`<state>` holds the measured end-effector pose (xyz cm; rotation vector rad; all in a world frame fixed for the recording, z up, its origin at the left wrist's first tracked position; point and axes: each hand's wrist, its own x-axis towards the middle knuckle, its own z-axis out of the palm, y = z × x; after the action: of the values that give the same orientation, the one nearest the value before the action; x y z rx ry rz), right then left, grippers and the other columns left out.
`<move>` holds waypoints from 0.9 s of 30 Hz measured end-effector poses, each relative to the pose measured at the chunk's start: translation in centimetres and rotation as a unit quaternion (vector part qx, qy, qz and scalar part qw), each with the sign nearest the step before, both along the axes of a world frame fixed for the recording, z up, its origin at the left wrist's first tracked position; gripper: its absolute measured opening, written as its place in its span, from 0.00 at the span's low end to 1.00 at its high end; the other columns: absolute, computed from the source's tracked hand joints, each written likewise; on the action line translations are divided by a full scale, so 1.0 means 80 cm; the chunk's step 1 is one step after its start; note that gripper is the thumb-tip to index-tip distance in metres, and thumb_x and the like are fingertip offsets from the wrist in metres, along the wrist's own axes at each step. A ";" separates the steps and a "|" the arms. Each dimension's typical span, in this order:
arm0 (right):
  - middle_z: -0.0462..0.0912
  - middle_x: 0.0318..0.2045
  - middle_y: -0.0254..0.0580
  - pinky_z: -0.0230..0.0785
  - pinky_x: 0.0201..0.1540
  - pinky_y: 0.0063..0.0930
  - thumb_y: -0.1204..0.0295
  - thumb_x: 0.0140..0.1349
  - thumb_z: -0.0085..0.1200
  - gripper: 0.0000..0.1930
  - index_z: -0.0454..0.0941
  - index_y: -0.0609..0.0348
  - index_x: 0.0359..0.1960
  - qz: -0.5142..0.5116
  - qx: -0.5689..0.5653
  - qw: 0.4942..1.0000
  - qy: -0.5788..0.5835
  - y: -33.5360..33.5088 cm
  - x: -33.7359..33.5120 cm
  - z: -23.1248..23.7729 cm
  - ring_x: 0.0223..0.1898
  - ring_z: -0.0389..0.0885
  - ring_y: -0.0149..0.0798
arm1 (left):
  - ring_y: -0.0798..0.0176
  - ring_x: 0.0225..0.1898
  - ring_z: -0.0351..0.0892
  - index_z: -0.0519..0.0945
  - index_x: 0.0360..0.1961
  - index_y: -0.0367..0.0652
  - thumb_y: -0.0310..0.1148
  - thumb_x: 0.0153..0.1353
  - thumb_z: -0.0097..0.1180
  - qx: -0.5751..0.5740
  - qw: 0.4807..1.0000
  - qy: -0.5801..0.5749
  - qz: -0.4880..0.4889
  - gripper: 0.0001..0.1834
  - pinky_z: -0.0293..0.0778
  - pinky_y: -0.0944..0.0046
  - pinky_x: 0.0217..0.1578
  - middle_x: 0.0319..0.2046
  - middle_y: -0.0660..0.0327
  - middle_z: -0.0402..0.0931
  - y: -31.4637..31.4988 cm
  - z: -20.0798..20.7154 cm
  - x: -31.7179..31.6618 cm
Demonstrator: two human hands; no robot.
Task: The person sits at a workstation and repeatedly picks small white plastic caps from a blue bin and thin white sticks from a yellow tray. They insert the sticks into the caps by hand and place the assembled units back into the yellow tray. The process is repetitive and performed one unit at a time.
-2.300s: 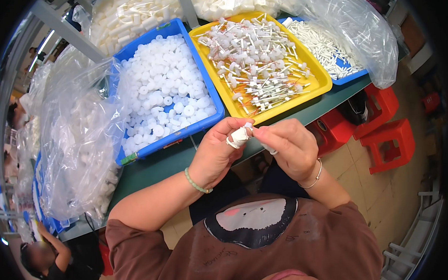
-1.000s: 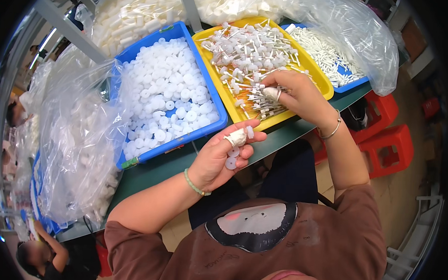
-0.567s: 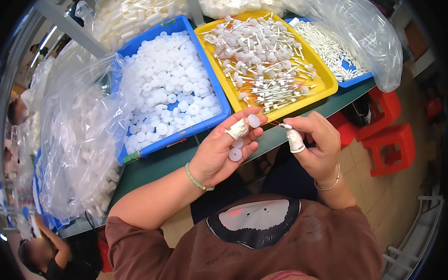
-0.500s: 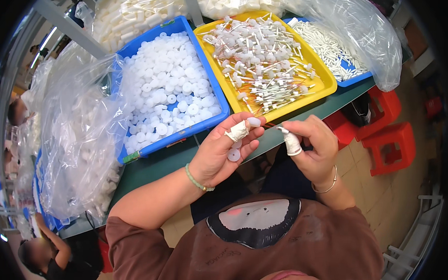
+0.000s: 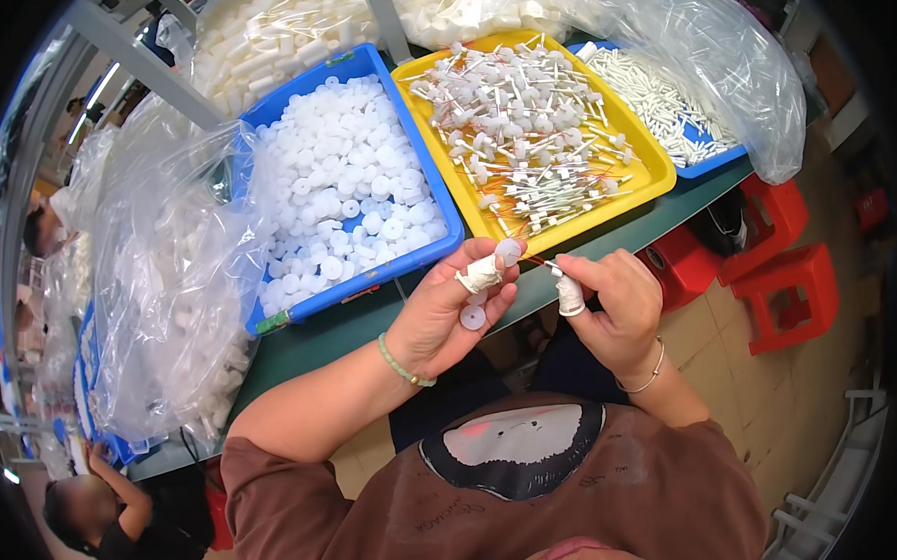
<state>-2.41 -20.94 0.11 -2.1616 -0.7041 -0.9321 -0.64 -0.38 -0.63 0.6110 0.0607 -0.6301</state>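
Observation:
My left hand [image 5: 445, 315], its thumb wrapped in white tape, pinches a translucent white disc [image 5: 508, 251] between thumb and fingertips. A second disc with a small centre hole [image 5: 473, 316] rests against its curled fingers. My right hand [image 5: 615, 312], also with a white-wrapped thumb, pinches a small white connector [image 5: 556, 271] between thumb and forefinger. Thin orange-red wire [image 5: 535, 260] runs from it toward the pinched disc; whether the wire passes through the disc cannot be made out. Both hands hover at the near edge of the yellow tray [image 5: 637, 193].
Left of the yellow tray, a blue tray [image 5: 374, 277] holds many white discs. The yellow one carries wired pieces with discs. Another blue tray [image 5: 709, 169] has short white tubes. Plastic bags [image 5: 157, 297] lie around, red stools [image 5: 788, 295] stand right, and a person [image 5: 133, 506] sits lower left.
My right hand has moved left, closer to the left hand. The pinched disc has turned to show its flat face, and orange-red wire now shows between the hands.

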 end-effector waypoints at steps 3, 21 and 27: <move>0.71 0.18 0.34 0.60 0.22 0.32 0.79 0.44 0.64 0.17 0.78 0.54 0.38 -0.009 -0.059 0.998 -0.031 -0.003 -0.002 0.004 0.19 0.69 0.39 | 0.71 0.46 0.75 0.72 0.50 0.43 0.31 0.62 0.57 0.001 1.000 -0.011 -0.005 0.15 0.76 0.73 0.47 0.49 0.64 0.73 -0.001 0.000 0.002; 0.72 0.21 0.33 0.61 0.24 0.31 0.78 0.41 0.63 0.16 0.79 0.53 0.36 -0.033 -0.065 0.997 -0.035 -0.003 -0.007 0.018 0.21 0.69 0.38 | 0.70 0.47 0.76 0.72 0.53 0.47 0.25 0.59 0.59 0.038 0.998 -0.045 -0.013 0.20 0.77 0.72 0.46 0.52 0.64 0.72 -0.001 -0.001 0.000; 0.72 0.21 0.33 0.60 0.26 0.32 0.78 0.40 0.63 0.16 0.79 0.53 0.35 -0.047 -0.083 0.995 -0.023 -0.004 -0.007 0.022 0.22 0.69 0.38 | 0.72 0.46 0.76 0.72 0.54 0.46 0.24 0.57 0.59 0.063 0.997 -0.040 -0.006 0.23 0.77 0.72 0.45 0.50 0.64 0.73 -0.001 0.004 -0.003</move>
<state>-2.95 -21.27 1.85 -2.3438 -0.7298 -1.0052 -0.88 -0.46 -0.33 0.7592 0.0215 -0.6153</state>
